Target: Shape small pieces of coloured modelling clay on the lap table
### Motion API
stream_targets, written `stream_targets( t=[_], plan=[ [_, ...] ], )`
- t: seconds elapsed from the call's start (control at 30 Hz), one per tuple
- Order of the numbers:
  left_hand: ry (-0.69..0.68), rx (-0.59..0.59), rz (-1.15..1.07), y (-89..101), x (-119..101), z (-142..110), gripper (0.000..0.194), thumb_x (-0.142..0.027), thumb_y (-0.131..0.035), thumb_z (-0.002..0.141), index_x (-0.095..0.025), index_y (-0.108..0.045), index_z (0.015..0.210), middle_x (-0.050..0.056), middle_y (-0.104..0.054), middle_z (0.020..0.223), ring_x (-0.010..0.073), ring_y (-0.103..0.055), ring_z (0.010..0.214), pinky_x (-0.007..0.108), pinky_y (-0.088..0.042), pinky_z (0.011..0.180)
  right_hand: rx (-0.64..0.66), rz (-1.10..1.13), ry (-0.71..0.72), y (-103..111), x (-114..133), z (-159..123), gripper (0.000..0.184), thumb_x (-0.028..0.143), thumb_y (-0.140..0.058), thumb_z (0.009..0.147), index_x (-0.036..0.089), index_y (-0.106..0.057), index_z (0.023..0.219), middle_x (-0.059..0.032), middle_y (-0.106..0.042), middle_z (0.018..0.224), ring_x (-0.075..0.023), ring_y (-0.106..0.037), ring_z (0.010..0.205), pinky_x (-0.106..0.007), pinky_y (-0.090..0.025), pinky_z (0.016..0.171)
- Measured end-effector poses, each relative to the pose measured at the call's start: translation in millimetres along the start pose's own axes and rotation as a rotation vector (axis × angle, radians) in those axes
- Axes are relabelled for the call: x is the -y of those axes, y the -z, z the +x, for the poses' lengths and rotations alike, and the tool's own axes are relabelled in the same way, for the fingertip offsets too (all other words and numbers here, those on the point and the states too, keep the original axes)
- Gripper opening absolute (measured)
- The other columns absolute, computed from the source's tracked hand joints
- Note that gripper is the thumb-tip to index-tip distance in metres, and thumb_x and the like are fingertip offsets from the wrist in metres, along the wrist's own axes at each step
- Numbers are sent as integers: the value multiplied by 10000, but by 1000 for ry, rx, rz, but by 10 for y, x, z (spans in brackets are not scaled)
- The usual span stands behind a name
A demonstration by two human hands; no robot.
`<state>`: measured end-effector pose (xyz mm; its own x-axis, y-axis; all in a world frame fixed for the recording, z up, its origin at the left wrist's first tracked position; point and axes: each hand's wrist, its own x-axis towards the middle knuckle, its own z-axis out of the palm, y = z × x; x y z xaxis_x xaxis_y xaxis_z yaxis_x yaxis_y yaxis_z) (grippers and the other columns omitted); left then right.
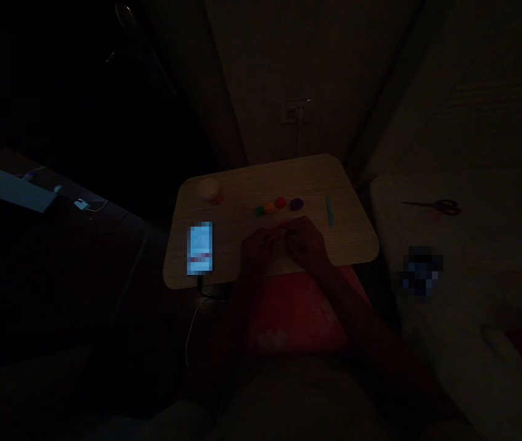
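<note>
Wood-grained and pale brown, the surface (238,229) lies before us with our two bare hands over its near edge. Our left hand (257,246) and our right hand (306,242) come close together near the middle, fingers bent inward and fingertips nearly meeting. The grip of each hand looks partly closed, but in this dim light we cannot tell how far, or whether a small piece is pinched between the fingers. Just beyond our fingers, four small lumps sit in an uneven row from left to right: a green lump (260,211), an orange lump (269,208), a red lump (280,202) and a purple lump (296,204). The green and orange ones seem to touch, while the purple one sits a little to the right of the red. Farther right we see a flat teal strip (329,212), pointing away from us. Toward the far left corner stands a tub (209,190) with a pale top, and on the near left a lit screen (200,248) lies with its picture blurred out. Under the near edge we see red cloth (298,312). To the right, on a pale cover (408,233), lie scissors (435,206) with dark handles and, nearer us, a pixelated object (421,273).
</note>
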<state>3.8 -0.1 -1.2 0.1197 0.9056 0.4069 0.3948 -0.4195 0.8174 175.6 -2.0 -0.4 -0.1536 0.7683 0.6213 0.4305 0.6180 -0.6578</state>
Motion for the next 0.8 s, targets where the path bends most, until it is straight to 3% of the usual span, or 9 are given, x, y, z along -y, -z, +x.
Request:
stream_targets(
  t=[0.2, 0.33, 0.57, 0.8],
  plan=[
    [-21, -4, 39, 17, -5, -2, 187, -318, -669, 901, -182, -687, 774, 12, -696, 763, 150, -632, 708, 271, -496, 705, 94, -74, 49, -6, -2, -33, 292, 220, -608, 907, 237, -659, 1194, -118, -607, 1138, -240, -636, 1039, -362, -565, 861],
    [-1, -30, 35, 11, 23, -22, 203, -302, -722, 849, -172, -645, 713, -9, -653, 702, 134, -603, 672, 250, -460, 660, 91, -99, 43, -22, -16, -45, 323, 245, -635, 905, 240, -658, 1227, -115, -623, 1146, -242, -646, 1042, -361, -575, 864],
    [-37, 19, 42, 26, 39, -27, 333, -404, -570, 966, -179, -688, 751, 23, -671, 732, 154, -612, 698, 287, -479, 683, 74, -113, 42, -26, -26, -64, 248, 306, -678, 902, 241, -695, 1141, -101, -639, 1137, -228, -663, 1016, -339, -585, 829],
    [-159, 61, 49, 19, 7, -18, 277, -351, -565, 979, -183, -734, 837, 60, -721, 852, 185, -652, 812, 339, -523, 763, 36, -155, 60, -12, -15, -76, 174, 303, -670, 921, 253, -737, 1073, -63, -667, 1135, -170, -684, 899, -275, -578, 741]
  ],
)
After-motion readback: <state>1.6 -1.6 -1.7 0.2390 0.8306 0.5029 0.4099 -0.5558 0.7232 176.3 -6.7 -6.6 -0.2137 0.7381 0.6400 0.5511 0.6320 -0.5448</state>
